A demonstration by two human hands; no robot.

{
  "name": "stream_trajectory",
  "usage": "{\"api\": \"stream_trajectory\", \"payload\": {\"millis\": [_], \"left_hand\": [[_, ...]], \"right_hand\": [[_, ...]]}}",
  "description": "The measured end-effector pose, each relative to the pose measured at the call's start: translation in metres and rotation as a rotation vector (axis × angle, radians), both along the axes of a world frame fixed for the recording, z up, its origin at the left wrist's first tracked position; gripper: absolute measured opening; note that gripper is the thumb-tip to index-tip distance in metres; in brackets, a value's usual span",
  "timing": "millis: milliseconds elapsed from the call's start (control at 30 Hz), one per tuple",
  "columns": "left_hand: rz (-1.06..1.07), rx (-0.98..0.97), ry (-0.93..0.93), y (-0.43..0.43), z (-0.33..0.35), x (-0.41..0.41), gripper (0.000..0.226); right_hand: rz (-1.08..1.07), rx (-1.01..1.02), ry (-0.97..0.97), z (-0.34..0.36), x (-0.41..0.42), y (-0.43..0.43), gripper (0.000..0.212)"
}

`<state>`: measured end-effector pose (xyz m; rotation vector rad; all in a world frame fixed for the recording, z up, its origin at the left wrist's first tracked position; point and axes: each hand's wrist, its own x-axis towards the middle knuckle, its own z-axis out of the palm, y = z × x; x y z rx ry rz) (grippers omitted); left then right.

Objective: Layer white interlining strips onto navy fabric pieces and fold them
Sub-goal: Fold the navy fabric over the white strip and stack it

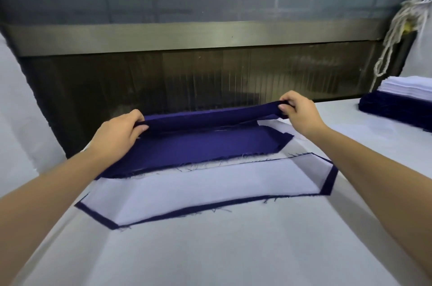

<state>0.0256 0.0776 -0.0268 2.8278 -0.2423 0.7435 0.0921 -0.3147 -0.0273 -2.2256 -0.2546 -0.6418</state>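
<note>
Counter (210,257): pale covered surface that carries all the work.
White strip (205,182): lies flat on a navy piece (328,182). Navy shows only as a narrow border along its near and right edges. Judged: the strip is centred so that a margin is left.
Second navy piece (198,147): just beyond the white strip, and their frayed edges almost meet. Its near half lies flat. Its far long edge is lifted and turned toward the camera.
Left hand (119,131): fingers curled over the left end of the lifted edge, gripping it.
Right hand (298,112): pinches the right end of the lifted edge.
Reason, judged: holding both ends keeps the fold line taut and straight.
Step, judged: the fold is under way and not yet laid down.
Unclear: a pale corner shows beyond the right end; I cannot tell whether it is a strip or the counter cover.
Stack (397,103): far right of the white strip and well apart from it. White pieces lie on top of navy ones, probably the supply.
</note>
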Motion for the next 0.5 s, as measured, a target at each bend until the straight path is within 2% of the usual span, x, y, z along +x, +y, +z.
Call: {"api": "stream_trajectory", "payload": {"millis": [200,500], "left_hand": [[-0.027,-0.033,-0.022,-0.004,-0.008,-0.051,0.006],[-0.094,0.015,-0.042,0.005,-0.019,-0.115,0.008]], "right_hand": [[0.12,0.04,0.013,0.001,-0.048,-0.013,0.009],[0.24,-0.067,0.021,-0.012,-0.114,-0.028,0.011]]}}
